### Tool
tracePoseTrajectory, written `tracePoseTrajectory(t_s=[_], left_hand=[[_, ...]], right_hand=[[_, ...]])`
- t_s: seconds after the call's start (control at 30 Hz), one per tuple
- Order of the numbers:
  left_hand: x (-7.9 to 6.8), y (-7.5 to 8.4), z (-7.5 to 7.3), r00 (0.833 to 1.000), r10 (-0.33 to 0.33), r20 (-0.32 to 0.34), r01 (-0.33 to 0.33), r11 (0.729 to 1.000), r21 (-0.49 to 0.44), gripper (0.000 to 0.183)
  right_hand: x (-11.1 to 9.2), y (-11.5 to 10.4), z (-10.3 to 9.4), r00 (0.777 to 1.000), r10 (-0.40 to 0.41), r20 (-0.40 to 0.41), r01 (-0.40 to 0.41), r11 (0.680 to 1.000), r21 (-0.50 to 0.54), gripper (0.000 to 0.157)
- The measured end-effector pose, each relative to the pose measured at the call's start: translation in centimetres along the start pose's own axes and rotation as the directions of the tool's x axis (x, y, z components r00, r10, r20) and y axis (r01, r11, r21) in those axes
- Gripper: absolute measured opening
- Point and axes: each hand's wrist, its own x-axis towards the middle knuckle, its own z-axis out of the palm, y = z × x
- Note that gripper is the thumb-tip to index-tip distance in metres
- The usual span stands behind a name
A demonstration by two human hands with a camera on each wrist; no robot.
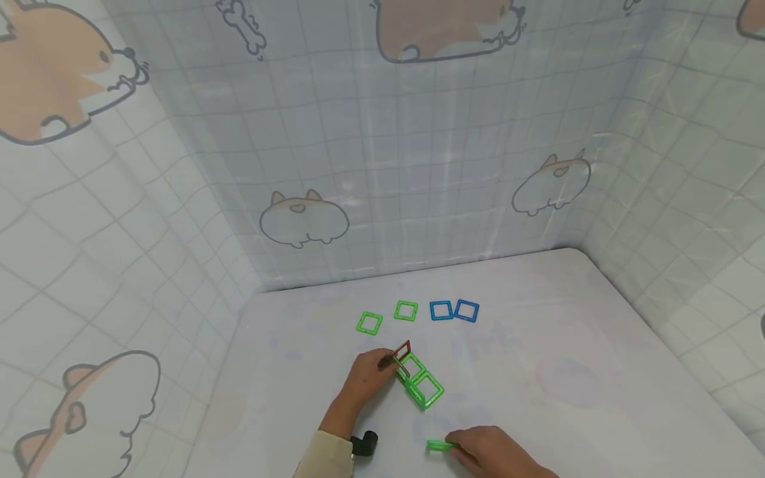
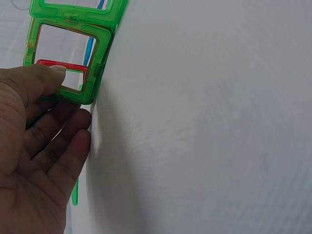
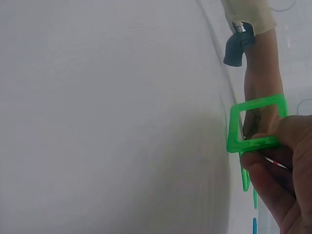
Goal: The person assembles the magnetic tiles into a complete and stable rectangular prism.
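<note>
In the head view, a small build of green magnetic tiles [image 1: 415, 392] stands on the white table, two squares lying flat and others upright along the left side. An upright red magnetic tile [image 1: 409, 348] joins its far end. My left hand [image 1: 366, 380] grips the build at its far left corner. Thumb over the frame, it pinches a green square tile [image 2: 100, 73] in the left wrist view. Nearer the front, my right hand [image 1: 493, 453] pinches a separate green square tile [image 1: 439, 447] by one edge. The right wrist view shows that tile [image 3: 233, 129] held upright, its frame hollow.
Beyond the build lie two loose green tiles [image 1: 406, 319] and two blue tiles [image 1: 441, 318] in a rough row. A black device [image 1: 366, 443] sits on the left wrist by the cream sleeve [image 1: 325, 455]. Curtains with dog drawings [image 1: 305, 222] border the table.
</note>
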Motion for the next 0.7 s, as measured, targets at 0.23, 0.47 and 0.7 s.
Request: tracePoseTrajectory(t_s=[0.23, 0.47, 0.7], left_hand=[[-0.2, -0.1, 0.0, 0.999, -0.031, 0.004, 0.032, 0.999, -0.017, 0.023], [-0.1, -0.2, 0.2, 0.999, -0.032, 0.011, 0.033, 0.999, -0.033, 0.024], [0.0, -0.4, 0.4, 1.000, -0.023, -0.005, 0.023, 0.999, -0.034, 0.023]], right_hand=[[-0.5, -0.2, -0.2, 0.999, -0.027, -0.032, 0.027, 1.000, -0.016, 0.023], [-0.8, 0.7, -1.2, 0.987, 0.109, -0.120, -0.116, 0.992, -0.050, 0.022], [-0.2, 2.7, -2.1, 0.917, 0.232, -0.325, -0.283, 0.952, -0.120, 0.017]])
